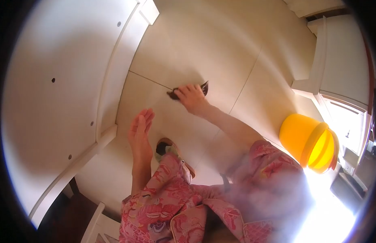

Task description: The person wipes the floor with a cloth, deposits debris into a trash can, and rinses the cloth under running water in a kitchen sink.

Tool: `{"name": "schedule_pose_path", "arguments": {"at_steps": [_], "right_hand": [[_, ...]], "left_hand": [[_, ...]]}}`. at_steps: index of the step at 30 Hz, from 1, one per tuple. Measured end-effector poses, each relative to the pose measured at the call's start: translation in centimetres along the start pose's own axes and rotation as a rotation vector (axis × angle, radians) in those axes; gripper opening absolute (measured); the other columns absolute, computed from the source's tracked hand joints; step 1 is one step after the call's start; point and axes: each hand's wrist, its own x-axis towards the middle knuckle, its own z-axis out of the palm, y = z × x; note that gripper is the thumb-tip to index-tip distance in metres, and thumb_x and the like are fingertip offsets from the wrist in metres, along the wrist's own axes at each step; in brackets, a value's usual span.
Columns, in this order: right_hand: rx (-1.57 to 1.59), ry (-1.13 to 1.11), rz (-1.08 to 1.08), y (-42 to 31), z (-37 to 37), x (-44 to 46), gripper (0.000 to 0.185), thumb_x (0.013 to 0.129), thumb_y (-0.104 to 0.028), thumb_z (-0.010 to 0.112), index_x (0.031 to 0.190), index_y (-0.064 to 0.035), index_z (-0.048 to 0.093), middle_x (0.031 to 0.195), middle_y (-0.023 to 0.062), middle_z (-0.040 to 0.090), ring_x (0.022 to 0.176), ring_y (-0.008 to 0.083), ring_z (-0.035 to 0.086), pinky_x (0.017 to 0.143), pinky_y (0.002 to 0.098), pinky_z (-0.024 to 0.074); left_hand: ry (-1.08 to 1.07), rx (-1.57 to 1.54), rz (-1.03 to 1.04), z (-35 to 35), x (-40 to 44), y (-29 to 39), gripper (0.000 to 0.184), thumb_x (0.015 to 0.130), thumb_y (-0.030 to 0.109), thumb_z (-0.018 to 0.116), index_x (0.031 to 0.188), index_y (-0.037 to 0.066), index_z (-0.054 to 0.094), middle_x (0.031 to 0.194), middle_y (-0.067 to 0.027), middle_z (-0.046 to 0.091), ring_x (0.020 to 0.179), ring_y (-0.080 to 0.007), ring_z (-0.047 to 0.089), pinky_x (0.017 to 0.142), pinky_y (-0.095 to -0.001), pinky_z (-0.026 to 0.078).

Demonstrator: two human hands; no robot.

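Head view: my right hand [192,99] was out ahead, down at the tiled floor [220,44], bent over a dark cloth [205,88]. Fingers were curled over its middle, one end sticking out left, the pointed end out right; most of it was covered by the hand, so exact grip not clear. Cloth lay on the floor by a dark tile joint, roughly mid-scene.

My left hand [140,128] was to the left and nearer, raised, fingers stretched and close together, nothing in it. Nearest to it: a brown shoe [162,146] just to its right, partly behind my pink patterned clothing [155,202].

White furniture panel [62,109] with dark round spots ran along the left. Right side: yellow bucket [297,133], well apart from both hands, open end turned right and near; couldn't tell if tilted. White cabinet [344,60] stood farther off on the right. Strong glare at near right washed out detail there.
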Motion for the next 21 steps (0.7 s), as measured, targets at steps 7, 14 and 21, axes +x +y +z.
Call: {"name": "schedule_pose_path", "arguments": {"at_steps": [7,14,21], "right_hand": [[0.221,0.459,0.067,10.8,-3.0,5.5,0.034,0.074,-0.009,0.066,0.106,-0.0075,0.055,0.105,0.0129,0.054,0.099,0.0344,0.049,0.087,0.0433,0.0415],[-0.164,0.388,0.491,15.8,-2.4,14.7,0.034,0.083,-0.023,0.06,0.114,-0.0109,0.053,0.103,0.0097,0.054,0.098,0.0281,0.05,0.081,0.0419,0.0437],[0.04,0.005,-0.311,-4.5,1.7,14.2,0.021,0.076,-0.016,0.061,0.095,-0.0087,0.058,0.106,0.0074,0.055,0.094,0.0251,0.052,0.073,0.0392,0.041]], "left_hand": [[0.082,0.047,0.006,-1.8,0.0,0.3,0.038,0.094,0.03,0.051,0.117,0.0,0.053,0.115,-0.0128,0.059,0.106,-0.0211,0.057,0.094,-0.0319,0.039],[0.221,0.026,-0.036,-5.1,0.0,0.2,0.04,0.094,0.032,0.051,0.12,0.001,0.052,0.117,-0.0103,0.058,0.112,-0.0207,0.053,0.096,-0.0331,0.037],[0.496,0.007,-0.117,-8.4,-0.6,-1.3,0.046,0.093,0.035,0.049,0.127,0.005,0.043,0.127,-0.0087,0.048,0.112,-0.0225,0.052,0.094,-0.0363,0.036]]}}
